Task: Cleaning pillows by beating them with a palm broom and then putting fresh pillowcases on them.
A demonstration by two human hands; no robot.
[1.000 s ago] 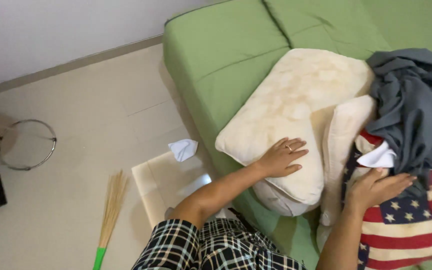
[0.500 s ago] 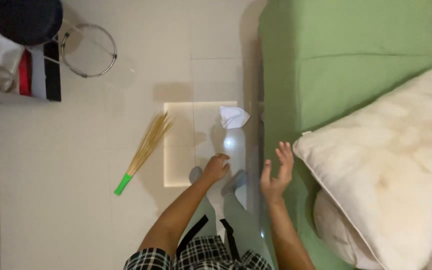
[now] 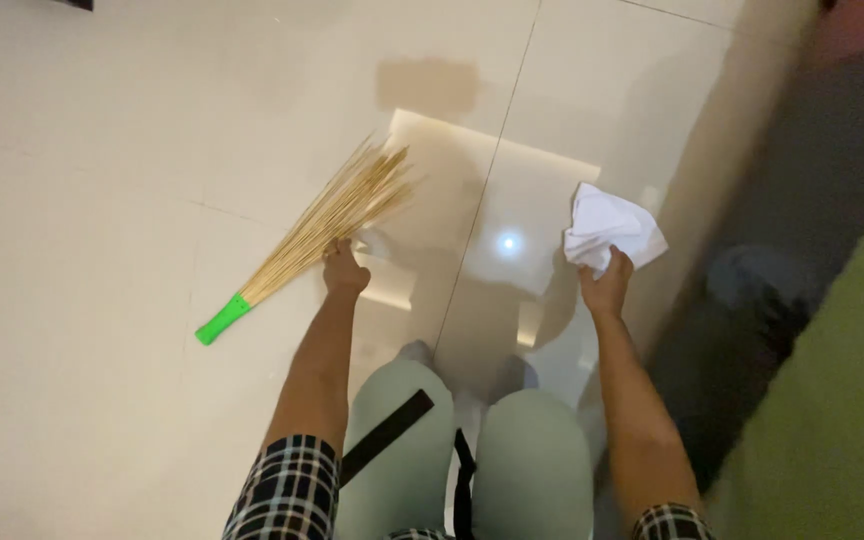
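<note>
1. A straw broom (image 3: 317, 235) with a green handle end is seen lying flat on the pale tiled floor (image 3: 102, 150), left of centre in the frame, its bristles fanned toward the upper middle.
2. The broom's middle is met by the left hand (image 3: 344, 272), fingers curled down onto the straw bundle; whether a full grip has been closed cannot be told, and the broom is not yet lifted.
3. A crumpled white cloth or paper (image 3: 607, 225) is pinched in the closed fingers of the right hand (image 3: 607, 285), right of centre, at floor level.
4. Judged from this view, both items have been reached; raising them from the floor appears to be what is left.
5. Pale green trousers (image 3: 532, 460) and checked sleeves (image 3: 282, 490) are shown at the bottom edge, with a green surface (image 3: 852, 400) blurred at lower right.
</note>
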